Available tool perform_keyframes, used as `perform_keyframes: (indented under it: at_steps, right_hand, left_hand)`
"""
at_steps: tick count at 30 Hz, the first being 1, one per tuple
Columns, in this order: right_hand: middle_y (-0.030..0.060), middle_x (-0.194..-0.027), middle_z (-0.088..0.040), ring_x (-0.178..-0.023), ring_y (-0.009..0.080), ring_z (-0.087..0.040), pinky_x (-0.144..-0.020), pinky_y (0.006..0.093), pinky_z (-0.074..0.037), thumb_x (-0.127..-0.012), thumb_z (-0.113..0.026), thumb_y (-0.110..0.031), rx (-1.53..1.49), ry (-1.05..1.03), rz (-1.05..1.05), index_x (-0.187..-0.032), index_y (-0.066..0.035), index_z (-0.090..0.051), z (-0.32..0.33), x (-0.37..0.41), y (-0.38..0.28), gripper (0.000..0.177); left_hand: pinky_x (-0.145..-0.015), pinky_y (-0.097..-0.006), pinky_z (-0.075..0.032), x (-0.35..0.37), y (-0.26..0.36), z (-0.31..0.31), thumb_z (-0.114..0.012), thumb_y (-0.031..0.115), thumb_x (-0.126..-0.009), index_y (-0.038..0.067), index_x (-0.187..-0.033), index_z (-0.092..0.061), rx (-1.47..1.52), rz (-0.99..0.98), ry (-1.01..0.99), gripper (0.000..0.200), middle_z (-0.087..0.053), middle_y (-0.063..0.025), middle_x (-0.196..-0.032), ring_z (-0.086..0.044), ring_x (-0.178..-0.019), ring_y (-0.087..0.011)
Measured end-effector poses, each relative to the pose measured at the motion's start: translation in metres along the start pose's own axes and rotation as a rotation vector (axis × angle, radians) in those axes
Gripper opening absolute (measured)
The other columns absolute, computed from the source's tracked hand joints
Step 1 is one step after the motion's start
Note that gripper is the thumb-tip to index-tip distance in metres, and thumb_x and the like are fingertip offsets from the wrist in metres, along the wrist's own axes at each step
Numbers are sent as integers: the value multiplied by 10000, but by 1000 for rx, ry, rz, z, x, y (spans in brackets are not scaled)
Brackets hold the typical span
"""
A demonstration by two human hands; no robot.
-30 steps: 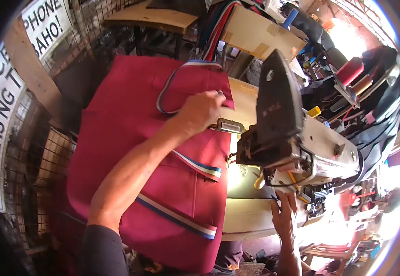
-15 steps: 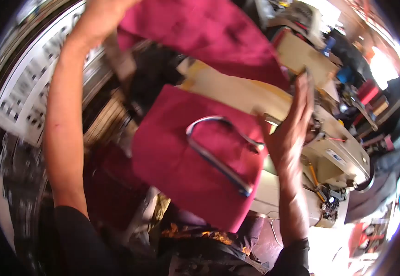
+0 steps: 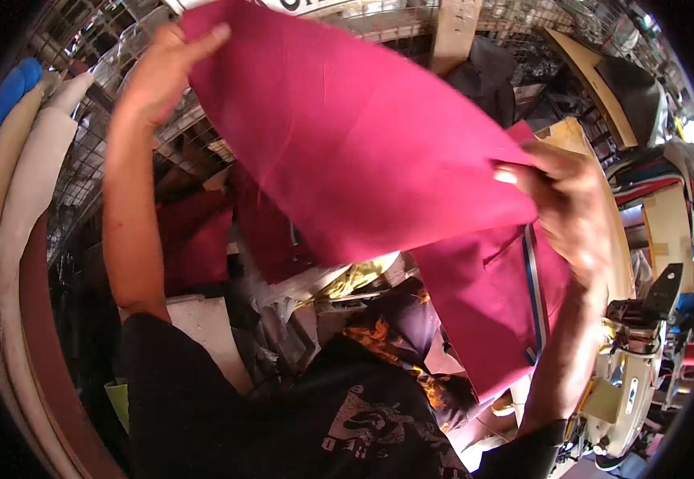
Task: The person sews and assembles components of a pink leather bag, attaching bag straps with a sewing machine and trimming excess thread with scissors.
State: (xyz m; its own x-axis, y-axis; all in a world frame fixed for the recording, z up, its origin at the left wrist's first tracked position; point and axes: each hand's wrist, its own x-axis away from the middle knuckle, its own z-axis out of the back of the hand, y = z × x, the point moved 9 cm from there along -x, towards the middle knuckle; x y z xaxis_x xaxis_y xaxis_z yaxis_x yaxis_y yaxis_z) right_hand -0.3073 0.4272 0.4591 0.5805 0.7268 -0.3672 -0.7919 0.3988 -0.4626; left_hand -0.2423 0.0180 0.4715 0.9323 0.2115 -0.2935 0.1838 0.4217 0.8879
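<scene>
A maroon sheet of fabric (image 3: pixel 355 136) is stretched in the air between my two hands. My left hand (image 3: pixel 163 72) pinches its upper left corner, thumb on the near face. At the right edge, my right hand (image 3: pixel 570 191) closes on the fabric with the thumb in front; part of its fingers is in shadow. Below the right hand lies a second maroon piece (image 3: pixel 482 311) carrying a blue-and-white striped strap (image 3: pixel 535 295). The raised sheet covers part of this lower piece.
Tall rolls of material (image 3: pixel 27 191) stand at the far left. Wire mesh (image 3: pixel 83 48) runs behind. At the right is a cream sewing machine (image 3: pixel 630 391). Darker maroon pieces (image 3: pixel 195 239) and crumpled plastic (image 3: pixel 283 295) lie beyond my lap.
My right hand, with fingers outstretched before, has closed on the sheet's right edge. The sheet has come lower and closer, spread between both hands. The view has turned left.
</scene>
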Motion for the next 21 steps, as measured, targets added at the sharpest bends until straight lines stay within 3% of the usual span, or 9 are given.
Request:
perform_keyframes:
  at_steps: [1, 3, 6, 9, 13, 16, 17, 19, 21]
  right_hand:
    - [180, -803, -689, -683, 220, -662, -632, 336, -507, -886, -786, -69, 50, -98, -71, -932, 30, -696, -29, -9, 20, 142]
    - [225, -849, -696, -741, 348, -692, -653, 425, -520, -908, -756, -92, -148, 53, 50, -929, 25, -680, -66, -27, 27, 140]
    - [231, -907, -715, -832, 423, -697, -704, 487, -533, -973, -669, -165, 17, 20, 109, -983, 3, -696, -102, -64, 14, 170]
    - [189, -956, -740, -927, 400, -720, -798, 488, -574, -997, -572, -200, 87, 181, 116, -1083, -112, -739, -111, -95, 12, 207]
    - [132, -971, -734, -906, 358, -722, -766, 463, -589, -940, -587, -123, 144, 285, 204, -1195, -153, -712, -104, -96, -14, 285]
    - [90, -936, -700, -899, 310, -706, -730, 430, -594, -880, -598, -71, 189, 279, 225, -1201, -159, -718, -129, -72, -8, 353]
    - [90, -992, -719, -994, 290, -711, -766, 426, -595, -879, -604, -77, 213, 226, 200, -1219, -143, -712, -145, -61, -4, 363]
    - [115, -1161, -717, -1173, 303, -664, -947, 473, -558, -880, -607, -98, 300, 127, 190, -1249, -107, -700, -201, -37, 12, 381]
    - [148, -1332, -663, -1335, 355, -563, -1121, 563, -432, -898, -590, -127, 547, -29, 155, -1295, -77, -672, -269, -6, 23, 408]
  left_hand:
    - [-891, -294, -552, 4, -28, -3, -720, 209, -996, 19, -1222, -723, 112, 55, 9, 295, -761, -26, -1123, -703, -956, -107]
    - [-910, -291, -546, 5, -81, 9, -689, 174, -1013, 2, -1218, -721, 7, 148, 4, 269, -753, -25, -1121, -696, -942, -105]
    - [-876, -283, -526, 2, -127, 48, -697, 212, -1012, 30, -1180, -731, -57, 185, 56, 250, -748, 0, -1096, -681, -927, -88]
    - [-810, -269, -496, 1, -127, 105, -698, 276, -1017, 76, -1153, -730, -134, 155, 140, 244, -742, 32, -1056, -664, -900, -72]
    - [-947, -279, -496, 53, -52, 123, -677, 276, -1029, 47, -1222, -723, -164, 59, 368, 303, -745, -31, -1102, -675, -1022, -115]
    - [-1058, -360, -488, 103, -54, 104, -690, 142, -976, 15, -1231, -728, -422, 139, -4, 287, -728, -77, -1195, -651, -1155, -176]
    - [-1084, -390, -479, 123, -64, 87, -685, 102, -957, 16, -1208, -741, -515, 105, -152, 272, -727, -83, -1208, -641, -1193, -196]
    - [-1125, -378, -447, 168, -124, 58, -692, 64, -910, 26, -1215, -744, -426, 238, -262, 311, -729, -115, -1257, -641, -1249, -240]
    - [-1210, -484, -361, 208, -181, 4, -730, 133, -906, 50, -1328, -687, -655, 247, -613, 433, -625, -174, -1434, -528, -1405, -341]
